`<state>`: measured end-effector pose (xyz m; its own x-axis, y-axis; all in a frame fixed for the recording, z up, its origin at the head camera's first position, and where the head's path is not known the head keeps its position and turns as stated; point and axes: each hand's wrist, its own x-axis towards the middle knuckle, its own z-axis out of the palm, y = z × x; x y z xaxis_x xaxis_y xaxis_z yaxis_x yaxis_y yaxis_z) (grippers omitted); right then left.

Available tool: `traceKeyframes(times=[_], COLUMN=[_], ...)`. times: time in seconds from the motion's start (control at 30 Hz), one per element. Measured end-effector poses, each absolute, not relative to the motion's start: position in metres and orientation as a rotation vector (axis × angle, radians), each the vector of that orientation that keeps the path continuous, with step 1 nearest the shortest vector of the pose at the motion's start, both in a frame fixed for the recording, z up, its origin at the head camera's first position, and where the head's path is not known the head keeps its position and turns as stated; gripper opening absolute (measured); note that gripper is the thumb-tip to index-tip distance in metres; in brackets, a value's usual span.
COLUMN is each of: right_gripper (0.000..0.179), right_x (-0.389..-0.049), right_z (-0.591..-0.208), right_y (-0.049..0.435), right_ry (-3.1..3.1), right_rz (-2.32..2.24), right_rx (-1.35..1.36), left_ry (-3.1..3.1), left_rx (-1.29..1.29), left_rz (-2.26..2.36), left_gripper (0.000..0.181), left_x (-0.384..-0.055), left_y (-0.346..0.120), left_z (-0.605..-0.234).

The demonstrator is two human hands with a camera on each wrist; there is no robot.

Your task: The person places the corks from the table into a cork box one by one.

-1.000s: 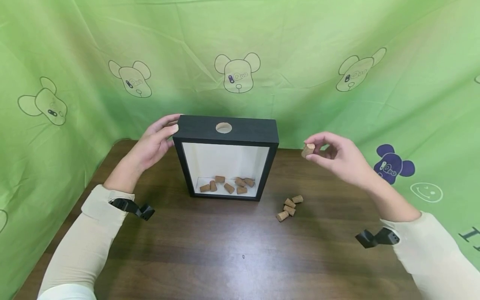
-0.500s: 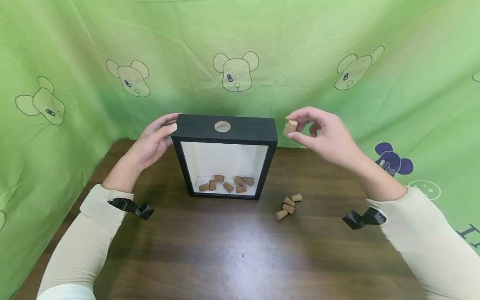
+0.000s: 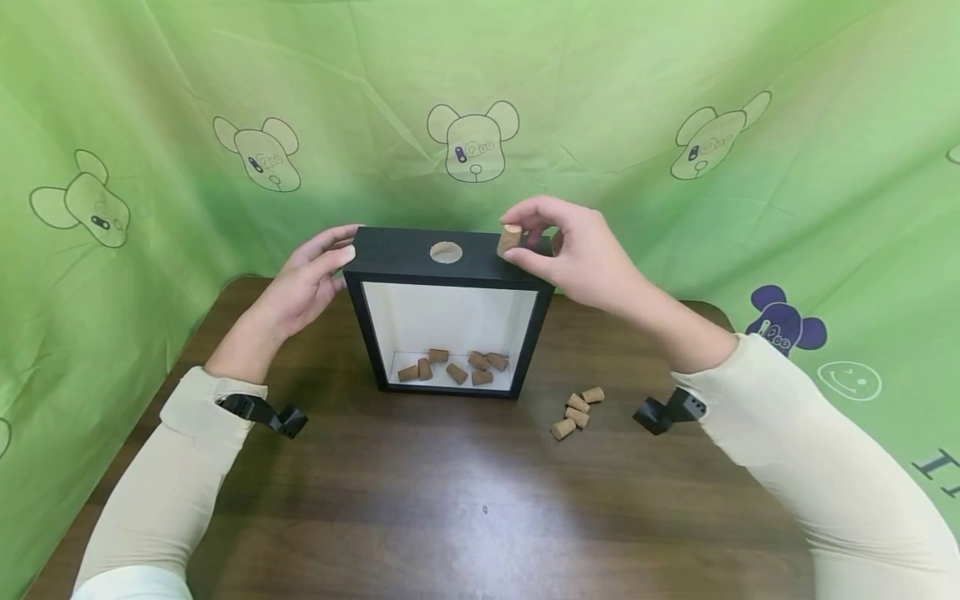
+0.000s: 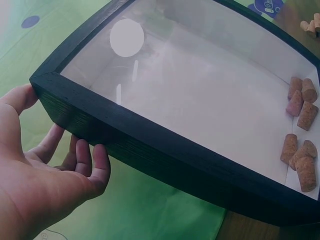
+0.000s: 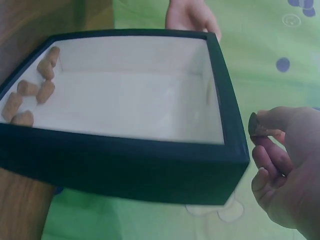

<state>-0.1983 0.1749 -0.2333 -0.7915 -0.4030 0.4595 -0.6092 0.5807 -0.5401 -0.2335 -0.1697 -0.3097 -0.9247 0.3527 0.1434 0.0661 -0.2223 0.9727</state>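
Note:
In the head view my right hand [image 3: 577, 250] pinches a cork [image 3: 509, 241] between thumb and fingers, upright over the right part of a black shadow box's [image 3: 401, 252] top. A round hole [image 3: 446, 252] opens left of that cork. My left hand [image 3: 303, 287] rests its thumb and fingers against the box's left side near the upper corner, as the left wrist view also shows. Several corks [image 3: 457, 374] lie inside on the white bottom behind the clear front. In the right wrist view, fingers partly hide the held cork [image 5: 254, 125].
On the brown wooden table [image 3: 420, 500], several loose corks [image 3: 576, 417] lie right of the box. A green printed cloth [image 3: 600, 100] hangs behind and around the table. Each wrist wears a small black camera, the right one [image 3: 667, 410] hanging above the table.
My right hand has risen and moved left with the cork, from the air right of the box to above its top. The left hand and the box have stayed in place.

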Motion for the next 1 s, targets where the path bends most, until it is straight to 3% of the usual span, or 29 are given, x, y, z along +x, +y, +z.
traceKeyframes(times=[0.5, 1.0], right_gripper=[0.027, 0.029], right_x=[-0.215, -0.221], right_z=[-0.236, -0.245], right_y=[0.126, 0.117], right_ry=[-2.551, -2.615], right_rz=[1.049, 1.052], right_rx=[0.921, 0.903], left_ry=[1.84, 1.852], left_rx=[0.498, 0.486], left_rz=[2.253, 2.229], left_gripper=[0.046, 0.05], left_x=[-0.235, -0.234], left_y=[-0.17, -0.171], left_z=[-0.31, -0.309])
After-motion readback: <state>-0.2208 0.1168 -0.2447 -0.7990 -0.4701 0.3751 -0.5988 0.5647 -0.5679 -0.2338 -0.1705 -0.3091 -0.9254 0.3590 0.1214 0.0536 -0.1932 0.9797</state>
